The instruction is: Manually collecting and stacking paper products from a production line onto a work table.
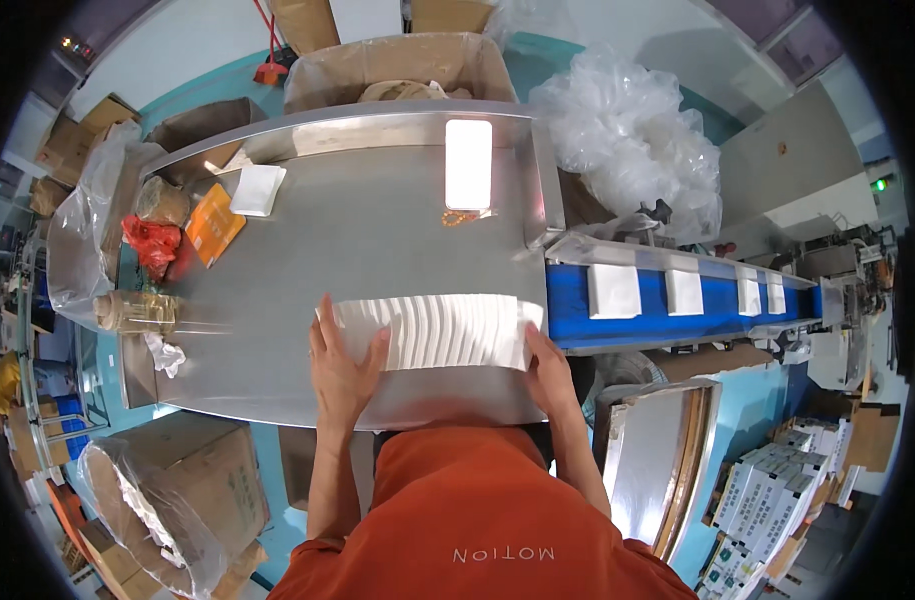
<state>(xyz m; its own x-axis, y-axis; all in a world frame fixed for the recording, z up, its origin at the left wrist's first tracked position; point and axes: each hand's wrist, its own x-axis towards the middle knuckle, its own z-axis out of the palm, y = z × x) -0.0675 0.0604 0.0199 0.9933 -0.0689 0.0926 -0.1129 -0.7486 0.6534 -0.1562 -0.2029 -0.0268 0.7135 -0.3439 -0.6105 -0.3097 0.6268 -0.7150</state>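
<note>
A long row of white folded sheets (447, 332), standing close together like a fanned stack, lies on the steel table near its front edge. My left hand (342, 365) grips the row's left end, thumb on the near side and fingers at the outer end. At the opposite end, my right hand (549, 370) presses its fingers against the last sheets. The row is held between both hands. What the sheets are made of, I cannot tell.
On the right, a blue conveyor belt (567, 318) carries several white folded squares (614, 291). A white phone-like slab (468, 165) lies at the table's back. At left are an orange packet (215, 225), a red plastic bag (151, 246) and a tape roll (137, 313).
</note>
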